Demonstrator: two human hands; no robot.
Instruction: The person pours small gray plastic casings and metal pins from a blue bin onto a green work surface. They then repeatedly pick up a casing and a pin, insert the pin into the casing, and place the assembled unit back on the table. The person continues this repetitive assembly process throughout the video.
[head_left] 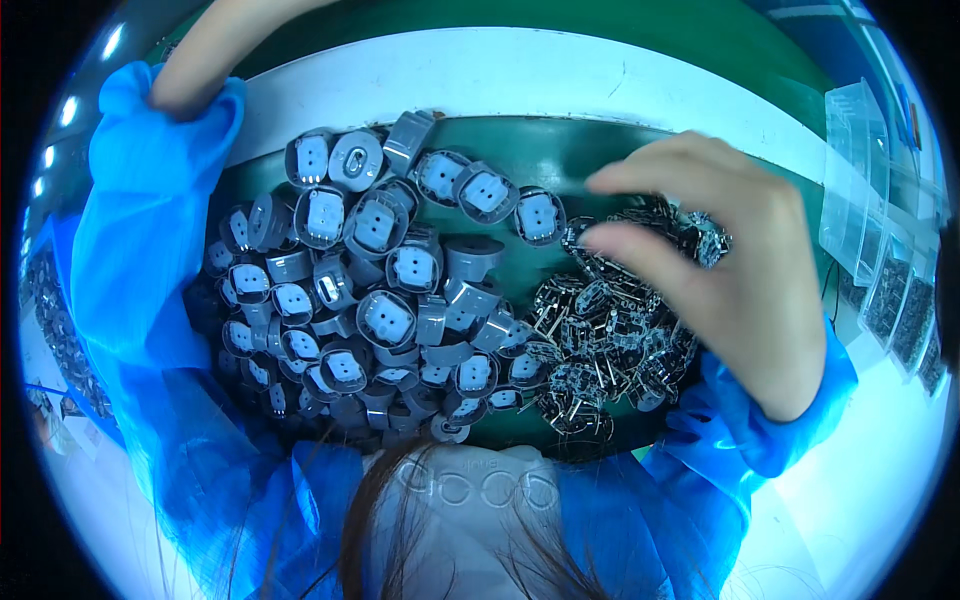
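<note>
My right hand (745,245) hovers over a heap of thin metal parts (610,340), slightly blurred. Its thumb and fingers are apart, and nothing shows between them. My left arm reaches up past the far left; only the wrist and part of the left hand (255,30) show, with the fingers cut off by the upper edge. Between my arms lies a big pile of small grey round plastic housings (385,318), many with pale faces that have small dark holes. One such housing (540,216) sits at the pile's right end, near the metal parts.
A white raised strip (520,75) crosses behind the piles on the green work surface (560,150). Clear plastic bins (885,290) with small dark parts stand at the right. More small parts (65,330) lie at the far left beyond my sleeve.
</note>
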